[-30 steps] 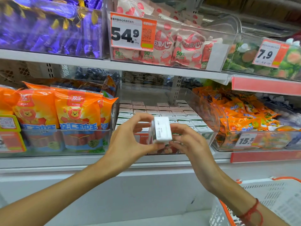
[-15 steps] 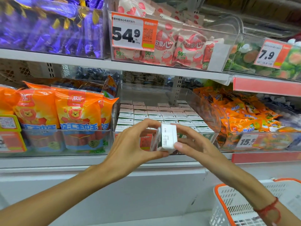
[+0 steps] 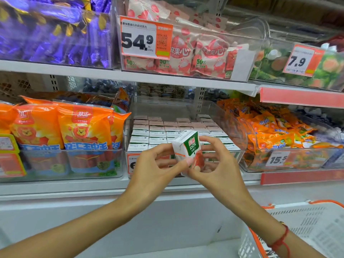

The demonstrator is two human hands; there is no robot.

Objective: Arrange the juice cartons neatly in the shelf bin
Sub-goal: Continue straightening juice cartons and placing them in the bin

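Note:
A small white, green and red juice carton (image 3: 188, 148) is held between both hands in front of the clear shelf bin (image 3: 232, 125). My left hand (image 3: 154, 172) pinches its left side with thumb and fingers. My right hand (image 3: 219, 168) grips its right side and bottom. The carton's printed green face is turned toward me and it tilts slightly. Inside the bin, several rows of juice cartons (image 3: 160, 133) stand upright, only their white tops showing.
Orange sausage packs (image 3: 61, 131) fill the bin to the left, orange snack bags (image 3: 275, 131) the bin to the right. Above is a shelf with a 54.9 price tag (image 3: 145, 38). A white and orange shopping basket (image 3: 307, 229) sits at lower right.
The carton has been turned in my hands: its plain white side faced me before, now the green and red printed face does. Both hands stayed in front of the bin.

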